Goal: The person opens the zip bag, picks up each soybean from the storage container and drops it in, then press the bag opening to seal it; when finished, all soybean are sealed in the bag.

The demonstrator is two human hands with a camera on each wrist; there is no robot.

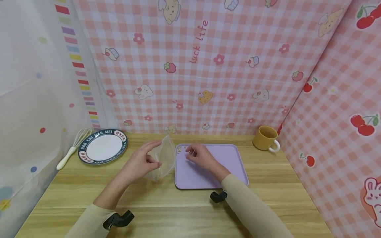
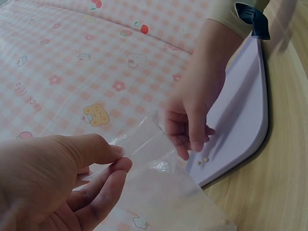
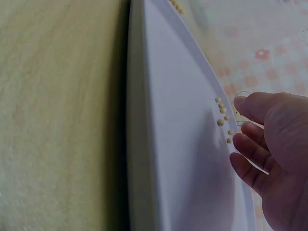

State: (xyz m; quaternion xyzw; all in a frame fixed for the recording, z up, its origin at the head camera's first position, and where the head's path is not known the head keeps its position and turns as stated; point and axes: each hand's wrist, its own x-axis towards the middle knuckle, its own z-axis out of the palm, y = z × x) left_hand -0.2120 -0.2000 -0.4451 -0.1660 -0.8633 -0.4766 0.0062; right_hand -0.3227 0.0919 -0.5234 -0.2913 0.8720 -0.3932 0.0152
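My left hand (image 1: 142, 162) pinches a clear plastic bag (image 1: 167, 155) at its edge, between thumb and fingers, just left of the lilac tray (image 1: 214, 172). In the left wrist view the bag (image 2: 159, 154) hangs from the fingertips. My right hand (image 1: 202, 157) hovers over the tray's far left part, fingers loosely bent. The right wrist view shows its thumb and fingers apart, with nothing visible between them. Several small yellowish beans (image 3: 221, 109) lie along the tray's edge beside these fingertips. A few beans (image 1: 179, 149) show in the tray's far left corner.
An oval plate (image 1: 104, 147) with a dark patterned rim lies at the back left, beside a whisk (image 1: 71, 152) with a pale handle. A yellow mug (image 1: 265, 138) with a white handle stands at the back right. Patterned cloth walls (image 1: 196, 82) border the wooden table (image 1: 166, 211).
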